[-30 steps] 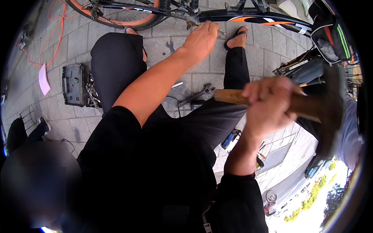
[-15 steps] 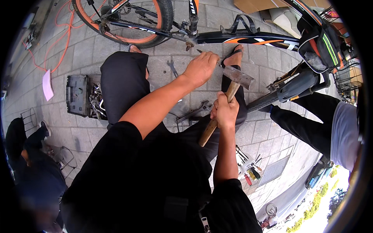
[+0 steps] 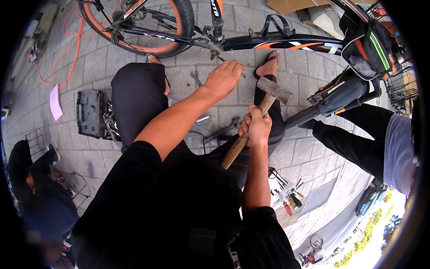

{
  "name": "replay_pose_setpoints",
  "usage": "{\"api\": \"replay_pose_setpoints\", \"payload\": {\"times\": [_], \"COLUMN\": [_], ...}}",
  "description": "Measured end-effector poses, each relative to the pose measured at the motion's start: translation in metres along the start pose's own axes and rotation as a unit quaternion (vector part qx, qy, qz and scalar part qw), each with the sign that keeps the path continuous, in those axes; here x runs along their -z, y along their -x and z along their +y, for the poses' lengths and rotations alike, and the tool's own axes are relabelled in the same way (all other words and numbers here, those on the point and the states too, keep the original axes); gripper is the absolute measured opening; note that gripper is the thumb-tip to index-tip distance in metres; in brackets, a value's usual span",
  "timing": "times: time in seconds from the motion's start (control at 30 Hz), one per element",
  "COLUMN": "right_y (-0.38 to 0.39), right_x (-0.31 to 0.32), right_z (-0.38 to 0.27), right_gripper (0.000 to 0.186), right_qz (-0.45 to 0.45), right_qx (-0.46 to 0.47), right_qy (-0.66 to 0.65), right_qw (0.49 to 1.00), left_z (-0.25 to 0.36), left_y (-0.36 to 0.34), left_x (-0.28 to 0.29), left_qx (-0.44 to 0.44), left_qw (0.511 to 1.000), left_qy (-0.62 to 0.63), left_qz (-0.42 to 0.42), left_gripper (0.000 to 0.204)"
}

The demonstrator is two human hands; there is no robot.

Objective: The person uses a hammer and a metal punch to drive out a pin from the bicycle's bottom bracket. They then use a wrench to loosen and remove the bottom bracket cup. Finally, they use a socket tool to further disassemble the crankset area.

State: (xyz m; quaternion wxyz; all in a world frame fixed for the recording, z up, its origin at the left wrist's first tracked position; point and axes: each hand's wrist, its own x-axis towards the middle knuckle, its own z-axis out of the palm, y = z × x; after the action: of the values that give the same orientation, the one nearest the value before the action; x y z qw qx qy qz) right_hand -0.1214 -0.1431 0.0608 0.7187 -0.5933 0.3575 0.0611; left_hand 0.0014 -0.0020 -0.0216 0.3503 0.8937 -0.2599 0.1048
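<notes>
Wooden-handled hammer with a grey, blocky steel head (image 3: 267, 103) sits in the right hand (image 3: 256, 127), whose fingers wrap the middle of the handle. Its long axis slants forward and rightward, butt toward the wearer, head ahead of that hand and crosswise to the handle. Closed around a slim, dark metal rod (image 3: 221, 58), the left hand (image 3: 225, 79) aims one end forward-left at a rusty, stubby axle end (image 3: 214, 54); I cannot tell whether they touch.

Left of the left hand, past the knee, an opened black plastic toolbox (image 3: 89, 114) contains jumbled metal tools (image 3: 110, 120). Behind and right of the right hand, a white tray (image 3: 281, 194) bears screwdrivers, one red-handled (image 3: 287, 207).

Beyond both hands stretches a black-and-orange bicycle frame (image 3: 277, 43); between the hands and the wearer lies a grey adjustable wrench (image 3: 222, 130).
</notes>
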Motion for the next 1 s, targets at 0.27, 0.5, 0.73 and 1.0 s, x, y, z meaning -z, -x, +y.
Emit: {"api": "replay_pose_setpoints", "payload": {"times": [0.27, 0.5, 0.73, 1.0], "right_y": [-0.006, -0.011, -0.021, 0.014], "right_x": [0.003, 0.005, 0.002, 0.002], "right_z": [0.01, 0.016, 0.02, 0.001], "right_gripper": [0.019, 0.02, 0.027, 0.042], "right_qz": [-0.012, -0.016, -0.016, 0.026], "right_qx": [-0.011, -0.023, -0.028, 0.136], "right_qy": [-0.024, -0.064, -0.105, -0.143], "right_qw": [1.0, 0.998, 0.994, 0.98], "left_z": [0.001, 0.001, 0.001, 0.003], "left_y": [0.0, 0.0, -0.007, -0.006], "left_x": [-0.003, -0.007, -0.012, -0.02], "left_qx": [-0.003, -0.03, -0.031, -0.04], "left_qw": [0.999, 0.998, 0.995, 0.993], "left_qy": [-0.022, -0.063, -0.097, -0.109], "left_qz": [-0.024, -0.005, -0.012, -0.035], "left_gripper": [0.039, 0.031, 0.039, 0.04]}}
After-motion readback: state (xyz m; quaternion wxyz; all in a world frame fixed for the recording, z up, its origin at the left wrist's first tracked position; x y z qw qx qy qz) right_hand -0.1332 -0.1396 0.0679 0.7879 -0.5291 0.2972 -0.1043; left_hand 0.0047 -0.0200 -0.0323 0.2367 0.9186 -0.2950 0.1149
